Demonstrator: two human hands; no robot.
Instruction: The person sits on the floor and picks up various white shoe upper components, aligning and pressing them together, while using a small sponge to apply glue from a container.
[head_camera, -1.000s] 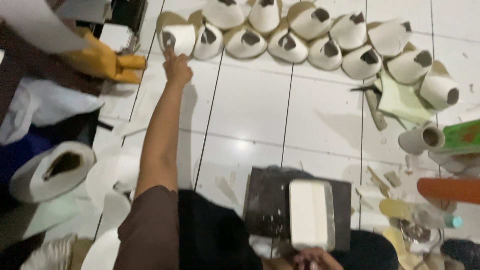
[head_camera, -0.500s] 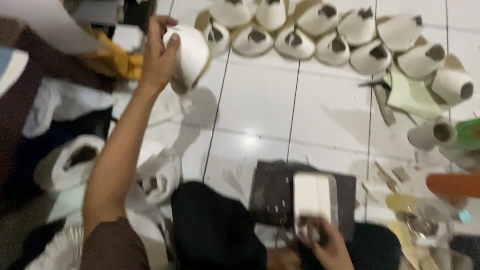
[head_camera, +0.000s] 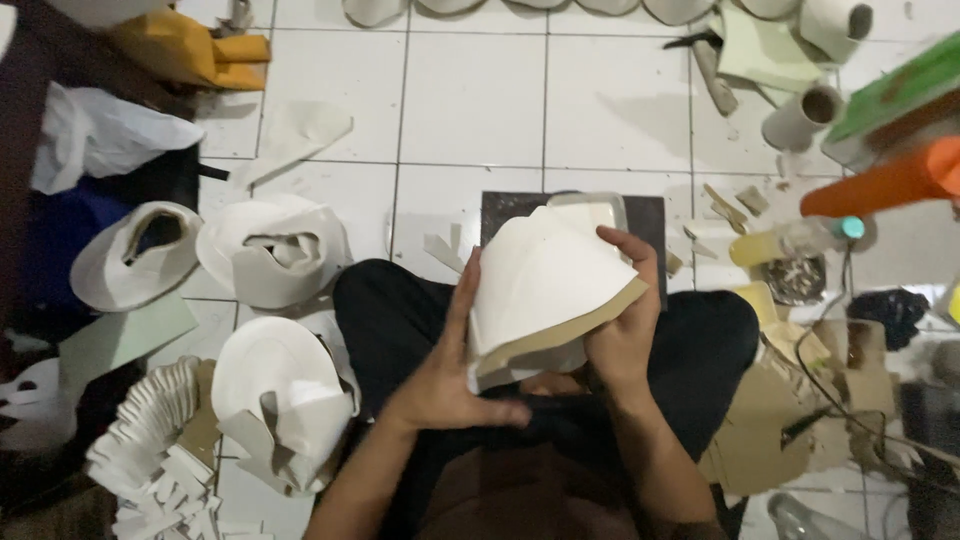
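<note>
**White paper cone, held in both hands over the lap**

White paper cone (head_camera: 545, 290): frame centre, above the dark slab (head_camera: 500, 215). Long axis about 11 to 5 o'clock; open rim faces 5.
Left hand (head_camera: 455, 375): fingers spread, flat against the cone's 9 o'clock side.
Right hand (head_camera: 625, 320): curled around the 3 o'clock edge.

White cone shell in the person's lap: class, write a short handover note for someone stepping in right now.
Left hand: grip on the white cone shell, along its left side.
Right hand: grip on its right edge.
The shell is over the lap, above the dark slab on the floor.
Done: one shell in hand.
Left: more folded white shells lie at the left; the cardboard tubes at top right are untouched.
</note>
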